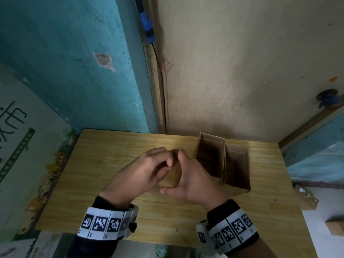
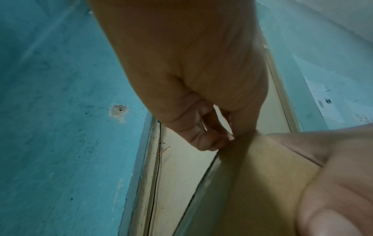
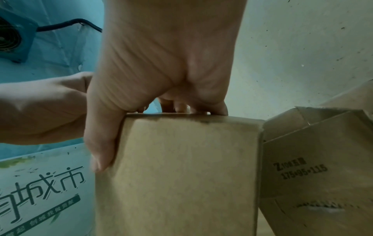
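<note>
Cardboard box (image 1: pixel 172 176) sits on the table (image 1: pixel 111 155), just left of two open boxes (image 1: pixel 235 164) — your left hand (image 1: pixel 141 172) and right hand (image 1: pixel 193 181) grip it, seemingly mid-fold at its top. Next, press that fold down squarely.

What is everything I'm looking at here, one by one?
cardboard box: 1, brown, mid-table, held between both hands
open cardboard boxes: 2, brown, side by side on the table, right of the held one
table: 1, light wood grain, under the boxes
cable: 1, dark with a blue fitting, behind the table
poster: 1, pale with green characters, left of the table
marker bands: 2, black-and-white, one on each wrist
left hand: 1, grips the cardboard box's top
right hand: 1, grips the cardboard box, thumb along its side
</note>
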`<state>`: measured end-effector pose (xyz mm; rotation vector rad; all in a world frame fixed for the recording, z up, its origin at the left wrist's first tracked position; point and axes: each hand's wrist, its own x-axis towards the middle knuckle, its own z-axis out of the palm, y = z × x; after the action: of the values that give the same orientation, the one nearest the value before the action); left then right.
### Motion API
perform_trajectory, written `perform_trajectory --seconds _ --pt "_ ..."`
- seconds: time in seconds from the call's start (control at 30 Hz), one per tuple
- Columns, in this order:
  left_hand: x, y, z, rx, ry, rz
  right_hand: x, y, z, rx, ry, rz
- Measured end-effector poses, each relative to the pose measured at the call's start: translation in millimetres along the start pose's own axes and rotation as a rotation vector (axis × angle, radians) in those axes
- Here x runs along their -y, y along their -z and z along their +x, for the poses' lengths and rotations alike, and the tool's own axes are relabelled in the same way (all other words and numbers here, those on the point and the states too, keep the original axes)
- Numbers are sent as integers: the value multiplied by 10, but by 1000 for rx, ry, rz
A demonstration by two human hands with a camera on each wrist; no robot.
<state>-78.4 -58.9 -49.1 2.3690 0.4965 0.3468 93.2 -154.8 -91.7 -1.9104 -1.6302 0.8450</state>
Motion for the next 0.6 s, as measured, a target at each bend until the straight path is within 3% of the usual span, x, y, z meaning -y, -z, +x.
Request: perform_trajectory --seconds 0.33,0.6 --pt "30 75 -92 -77 46 -1 174 72 28 19 12 -131" --pt "239 64 -246 -78 74 -132 309 63 55 51 43 -289"
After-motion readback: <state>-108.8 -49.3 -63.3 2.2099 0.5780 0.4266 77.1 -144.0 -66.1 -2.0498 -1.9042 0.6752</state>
